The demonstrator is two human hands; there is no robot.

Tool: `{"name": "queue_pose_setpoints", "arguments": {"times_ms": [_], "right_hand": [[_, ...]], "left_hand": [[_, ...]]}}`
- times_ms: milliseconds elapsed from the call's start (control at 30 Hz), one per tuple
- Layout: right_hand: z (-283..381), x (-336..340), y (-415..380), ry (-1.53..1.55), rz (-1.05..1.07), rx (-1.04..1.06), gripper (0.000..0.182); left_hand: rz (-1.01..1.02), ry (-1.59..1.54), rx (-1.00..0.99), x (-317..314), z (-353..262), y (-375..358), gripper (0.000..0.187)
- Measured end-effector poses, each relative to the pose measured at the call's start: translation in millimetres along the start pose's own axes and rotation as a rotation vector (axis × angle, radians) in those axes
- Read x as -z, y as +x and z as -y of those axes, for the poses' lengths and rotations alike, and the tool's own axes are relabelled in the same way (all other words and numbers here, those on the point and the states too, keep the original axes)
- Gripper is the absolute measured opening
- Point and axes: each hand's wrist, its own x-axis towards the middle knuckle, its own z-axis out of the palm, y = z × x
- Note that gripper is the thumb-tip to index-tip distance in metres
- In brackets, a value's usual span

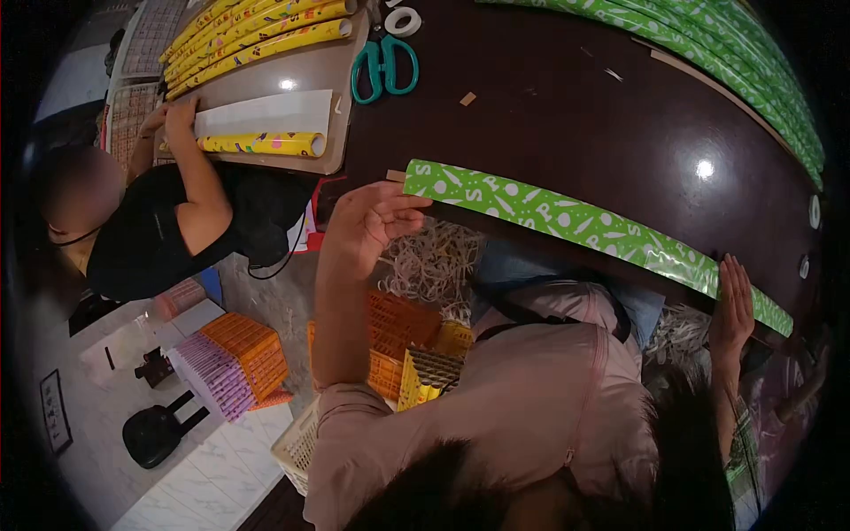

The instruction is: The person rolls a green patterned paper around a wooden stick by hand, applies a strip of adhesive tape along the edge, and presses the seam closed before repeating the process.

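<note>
A long green roll of wrapping paper (567, 219) with white letters and shapes lies along the dark table's near edge, in front of my body. At its left end is my left hand (376, 217), fingers bent together and gripping the end from below; the exact contact is partly hidden. My right hand (733, 305) rests near the roll's right end, fingers straight and flat on the paper. A small piece of brown card (396, 176) pokes out beside the left end.
Teal scissors (385, 70) and a tape roll (403, 21) lie at the back. More green rolls (708, 62) fill the far right. On the left, another person's hand (181, 115) touches a yellow roll (266, 143). Orange baskets (398, 319) stand below.
</note>
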Motion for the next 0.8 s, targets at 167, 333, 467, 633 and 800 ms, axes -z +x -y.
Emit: {"name": "queue_pose_setpoints", "arguments": {"times_ms": [167,333,467,633,800], "right_hand": [[2.1,3.2,2.6,-0.016,0.018,-0.009,0.046],[3.7,2.8,3.9,-0.037,0.009,-0.018,0.049],[8.2,7.0,13.3,-0.024,-0.004,0.012,0.048],[11.6,8.8,13.5,0.006,-0.014,-0.033,0.053],[11.9,11.7,17.3,-0.014,-0.014,-0.032,0.051]], "left_hand": [[-0.116,0.259,0.042,1.0,-0.3,7.2,0.021],[-0.260,0.550,0.008,-16.5,-6.2,7.0,0.014],[-0.282,0.584,0.024,-21.7,-10.8,3.9,0.015],[-0.337,0.820,-0.016,-33.6,-15.2,-1.0,0.021],[-0.679,1.093,-0.331,8.2,-18.4,-1.1,0.018]]}}
